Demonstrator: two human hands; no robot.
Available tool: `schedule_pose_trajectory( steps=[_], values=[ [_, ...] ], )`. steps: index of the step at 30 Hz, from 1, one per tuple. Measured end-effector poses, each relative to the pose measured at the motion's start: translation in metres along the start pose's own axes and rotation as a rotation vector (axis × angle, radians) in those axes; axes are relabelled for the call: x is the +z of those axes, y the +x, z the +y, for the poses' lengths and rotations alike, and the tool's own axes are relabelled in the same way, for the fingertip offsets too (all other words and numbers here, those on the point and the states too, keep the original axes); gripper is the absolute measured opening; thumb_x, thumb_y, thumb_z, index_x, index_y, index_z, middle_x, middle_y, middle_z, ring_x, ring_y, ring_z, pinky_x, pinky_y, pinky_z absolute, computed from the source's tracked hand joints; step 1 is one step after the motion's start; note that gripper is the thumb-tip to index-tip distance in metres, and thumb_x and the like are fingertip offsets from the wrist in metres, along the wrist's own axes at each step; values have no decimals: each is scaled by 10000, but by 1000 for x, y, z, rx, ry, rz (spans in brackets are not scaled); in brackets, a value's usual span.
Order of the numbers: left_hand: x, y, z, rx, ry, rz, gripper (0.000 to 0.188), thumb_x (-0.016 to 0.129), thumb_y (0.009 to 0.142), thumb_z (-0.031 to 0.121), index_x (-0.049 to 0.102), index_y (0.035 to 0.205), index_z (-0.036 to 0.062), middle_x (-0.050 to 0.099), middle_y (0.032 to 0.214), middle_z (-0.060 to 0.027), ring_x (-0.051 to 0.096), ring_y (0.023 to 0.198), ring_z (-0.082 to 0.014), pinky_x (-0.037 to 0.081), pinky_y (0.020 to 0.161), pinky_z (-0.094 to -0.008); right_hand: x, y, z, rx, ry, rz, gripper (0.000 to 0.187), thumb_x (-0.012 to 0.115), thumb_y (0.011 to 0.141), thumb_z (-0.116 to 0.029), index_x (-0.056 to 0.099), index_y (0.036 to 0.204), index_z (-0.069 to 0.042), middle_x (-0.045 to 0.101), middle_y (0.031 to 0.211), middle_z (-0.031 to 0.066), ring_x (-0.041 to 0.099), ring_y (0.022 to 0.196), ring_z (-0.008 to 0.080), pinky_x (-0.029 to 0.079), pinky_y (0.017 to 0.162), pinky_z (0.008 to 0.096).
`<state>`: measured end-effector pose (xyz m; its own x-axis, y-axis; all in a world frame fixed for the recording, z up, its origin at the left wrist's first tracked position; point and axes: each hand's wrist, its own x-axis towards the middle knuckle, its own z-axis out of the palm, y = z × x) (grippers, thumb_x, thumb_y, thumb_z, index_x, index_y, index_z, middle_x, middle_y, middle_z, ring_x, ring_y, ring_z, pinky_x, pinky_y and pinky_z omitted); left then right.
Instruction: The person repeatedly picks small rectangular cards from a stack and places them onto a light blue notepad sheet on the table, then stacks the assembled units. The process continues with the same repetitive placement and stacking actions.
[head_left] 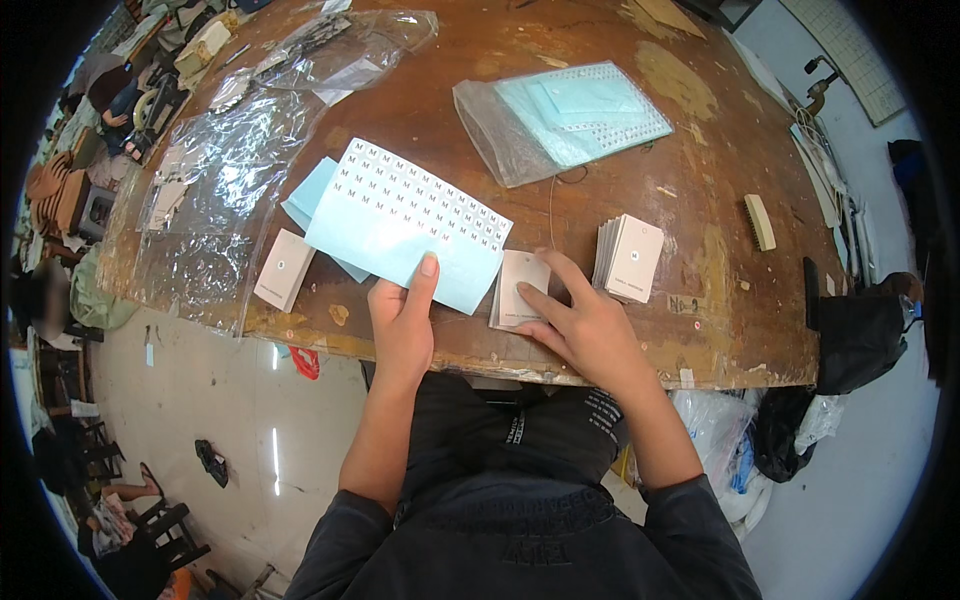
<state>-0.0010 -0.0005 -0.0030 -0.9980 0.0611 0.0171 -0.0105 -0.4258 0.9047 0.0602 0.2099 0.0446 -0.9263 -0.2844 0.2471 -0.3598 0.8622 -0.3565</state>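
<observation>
My left hand is closed on a pale blue sticker sheet, thumb on top at its lower edge. Rows of small white stickers cover the sheet's upper part; its lower part is bare blue backing. To the right, my right hand rests spread fingers on a small stack of pale hang tags, partly covered by the fingers. Another pile of hang tags stands just right of that hand. More hang tags lie left of the sheet. A folded blue sheet shows partly from underneath it.
On the worn wooden table lie a plastic bag with blue sticker sheets and clear plastic bags at left. A small brush sits at right. Stuffed bags lie below the right edge; other people are seated at left.
</observation>
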Motion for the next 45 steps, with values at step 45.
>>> schedule_pose_trajectory(
  steps=[45],
  values=[
    [1,0,2,2,-25,19,287,576,1018,91,591,1260,-63,628,1274,-122,607,1157,-172,490,1002,-335,-3,17,-14,-63,271,410,267,775,797,-27,703,1053,6,708,1037,148,687,884,292,551,741,366]
  ],
)
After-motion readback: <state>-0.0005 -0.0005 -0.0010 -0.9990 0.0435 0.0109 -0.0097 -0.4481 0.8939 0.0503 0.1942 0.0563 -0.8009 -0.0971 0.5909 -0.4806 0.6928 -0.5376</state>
